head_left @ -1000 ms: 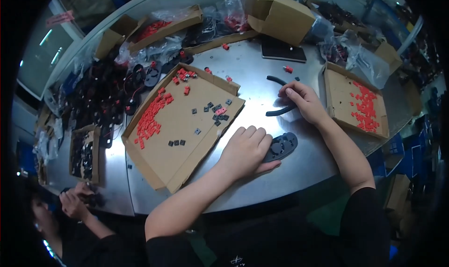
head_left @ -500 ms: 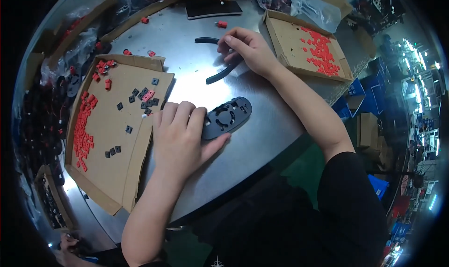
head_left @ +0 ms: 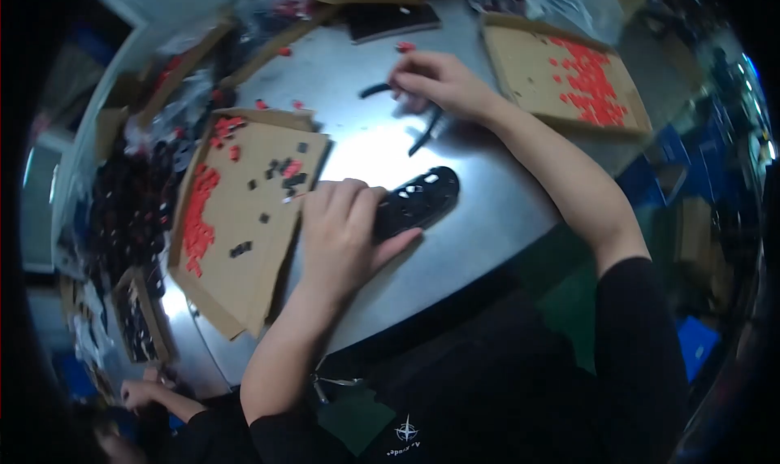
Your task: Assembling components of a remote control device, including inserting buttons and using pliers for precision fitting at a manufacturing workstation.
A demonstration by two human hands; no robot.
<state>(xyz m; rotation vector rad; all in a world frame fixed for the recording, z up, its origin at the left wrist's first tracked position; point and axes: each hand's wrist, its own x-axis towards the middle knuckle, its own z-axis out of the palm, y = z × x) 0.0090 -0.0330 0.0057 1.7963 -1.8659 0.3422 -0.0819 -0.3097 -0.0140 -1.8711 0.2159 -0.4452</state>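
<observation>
I log left hand (head_left: 341, 232) clamped on black cover (head_left: 422, 201), right of cardboard tray (head_left: 223, 297); long axis slanting, rounded end pointing away rightward. Right hand (head_left: 441, 82) half-curled at black-handled tool (head_left: 426, 134); hold: cannot tell.

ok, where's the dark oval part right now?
Head view, near the centre: the dark oval part is gripped in the left hand, just right of the nearer cardboard tray and below the black-handled tool.
</observation>
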